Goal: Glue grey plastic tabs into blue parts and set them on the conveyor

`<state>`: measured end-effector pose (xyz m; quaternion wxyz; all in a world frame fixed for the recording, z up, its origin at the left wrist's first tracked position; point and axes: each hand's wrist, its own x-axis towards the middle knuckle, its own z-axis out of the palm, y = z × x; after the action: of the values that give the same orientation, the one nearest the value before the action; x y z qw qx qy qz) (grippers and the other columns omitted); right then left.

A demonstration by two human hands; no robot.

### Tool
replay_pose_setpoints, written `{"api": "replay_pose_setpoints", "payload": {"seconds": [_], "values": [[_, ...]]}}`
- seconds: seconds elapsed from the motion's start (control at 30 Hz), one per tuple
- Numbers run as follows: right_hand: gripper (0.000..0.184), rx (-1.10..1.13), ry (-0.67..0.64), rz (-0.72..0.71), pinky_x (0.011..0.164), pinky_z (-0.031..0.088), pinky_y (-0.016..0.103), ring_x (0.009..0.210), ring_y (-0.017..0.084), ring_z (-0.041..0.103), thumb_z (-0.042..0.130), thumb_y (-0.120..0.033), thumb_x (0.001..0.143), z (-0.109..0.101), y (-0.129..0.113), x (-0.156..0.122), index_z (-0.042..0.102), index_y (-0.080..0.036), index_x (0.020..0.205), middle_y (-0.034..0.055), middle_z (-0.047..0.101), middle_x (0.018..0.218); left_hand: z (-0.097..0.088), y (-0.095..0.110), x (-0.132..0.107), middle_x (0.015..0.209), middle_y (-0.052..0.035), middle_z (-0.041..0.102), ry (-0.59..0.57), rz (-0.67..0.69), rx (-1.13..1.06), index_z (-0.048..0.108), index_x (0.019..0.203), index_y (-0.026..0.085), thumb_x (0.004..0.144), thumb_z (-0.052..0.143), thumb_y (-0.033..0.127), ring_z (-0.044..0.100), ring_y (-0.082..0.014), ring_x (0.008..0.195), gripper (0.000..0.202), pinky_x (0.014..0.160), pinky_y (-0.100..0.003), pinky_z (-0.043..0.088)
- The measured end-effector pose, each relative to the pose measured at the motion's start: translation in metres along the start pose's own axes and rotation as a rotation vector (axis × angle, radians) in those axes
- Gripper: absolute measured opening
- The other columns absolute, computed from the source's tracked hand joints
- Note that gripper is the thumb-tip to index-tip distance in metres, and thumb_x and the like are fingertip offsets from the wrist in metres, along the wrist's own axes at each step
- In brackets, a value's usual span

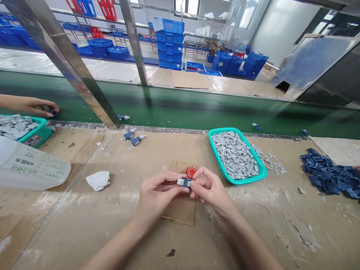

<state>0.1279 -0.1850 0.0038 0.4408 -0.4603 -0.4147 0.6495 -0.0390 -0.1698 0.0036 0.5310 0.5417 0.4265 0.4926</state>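
Observation:
Between my two hands is a small dark blue and light grey plastic part. My left hand pinches it from the left, thumb below and fingers above. From the right, the fingertips of my right hand press on its end, where a grey piece shows. Just behind the fingers a round red cap or dish is partly hidden. Under the hands lies a piece of cardboard. To the right of my right hand stands a turquoise basket full of small grey plastic pieces.
Dark blue parts are heaped at right. A white jug lies at left near a crumpled white tissue and several blue-grey parts. Beyond a metal post runs a green conveyor; another person's hand reaches over it.

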Motion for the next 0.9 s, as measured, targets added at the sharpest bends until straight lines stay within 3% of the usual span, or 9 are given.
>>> {"api": "replay_pose_setpoints", "payload": {"seconds": [0.1,0.23,0.5,0.6,0.73,0.8,0.9], "values": [[0.038,-0.005,-0.07,0.034,0.042,0.028,0.017,0.049,0.01,0.05,0.068,-0.05,0.078,-0.003,0.001,-0.002,0.048,-0.021,0.09,-0.0023,0.062,0.058,-0.001,0.001,0.001,0.085,-0.0041,0.073,-0.023,0.08,0.053,0.073,0.073,0.021,0.066,0.077,0.015,0.07,-0.0233,0.083,0.01,0.071,-0.031,0.063],[0.036,0.087,-0.155,0.061,0.041,0.031,0.016,0.056,0.011,0.053,0.067,-0.05,0.079,-0.007,0.0,-0.006,0.05,-0.021,0.092,-0.0008,0.063,0.065,0.002,0.004,0.003,0.085,-0.0028,0.073,-0.055,0.087,0.087,0.075,0.075,0.023,0.066,0.077,0.013,0.07,-0.0211,0.079,0.014,0.069,-0.027,0.063],[0.038,0.197,-0.148,-0.01,0.04,0.027,0.017,0.043,0.007,0.043,0.068,-0.052,0.077,-0.019,-0.013,-0.014,0.047,-0.021,0.084,-0.0033,0.063,0.061,0.026,0.029,0.014,0.08,-0.0032,0.073,-0.079,0.035,0.171,0.075,0.075,0.023,0.061,0.082,0.026,0.07,-0.0237,0.072,0.016,0.064,-0.032,0.064],[0.036,0.143,-0.049,-0.096,0.041,0.028,0.018,0.045,0.009,0.046,0.064,-0.053,0.08,-0.023,-0.018,-0.018,0.046,-0.022,0.083,-0.0031,0.064,0.062,0.037,0.039,0.02,0.089,-0.0041,0.073,-0.136,0.056,0.24,0.075,0.082,0.023,0.064,0.08,0.03,0.07,-0.0237,0.076,0.02,0.067,-0.033,0.064],[0.024,-0.049,0.093,-0.231,0.051,0.038,0.022,0.057,0.013,0.057,0.054,-0.046,0.089,-0.04,-0.025,-0.019,0.053,-0.022,0.085,-0.0007,0.067,0.067,0.046,0.035,0.036,0.107,-0.0064,0.069,-0.278,0.067,0.301,0.069,0.104,0.021,0.071,0.075,0.032,0.068,-0.0251,0.092,0.035,0.088,-0.04,0.058],[0.02,-0.262,0.308,-0.322,0.059,0.042,0.026,0.069,0.017,0.062,0.051,-0.039,0.091,-0.057,-0.027,-0.02,0.06,-0.022,0.09,0.0021,0.069,0.075,0.043,0.027,0.055,0.113,-0.0067,0.067,-0.317,0.16,0.442,0.063,0.117,0.022,0.077,0.069,0.033,0.065,-0.0238,0.098,0.041,0.095,-0.04,0.053],[0.02,-0.657,0.703,-0.411,0.071,0.042,0.035,0.085,0.024,0.059,0.05,-0.03,0.091,-0.087,-0.028,-0.021,0.066,-0.022,0.099,0.0061,0.069,0.091,0.028,0.014,0.103,0.12,-0.0074,0.063,-0.273,0.307,0.725,0.051,0.129,0.022,0.087,0.053,0.034,0.061,-0.0215,0.106,0.044,0.098,-0.038,0.047]]}}
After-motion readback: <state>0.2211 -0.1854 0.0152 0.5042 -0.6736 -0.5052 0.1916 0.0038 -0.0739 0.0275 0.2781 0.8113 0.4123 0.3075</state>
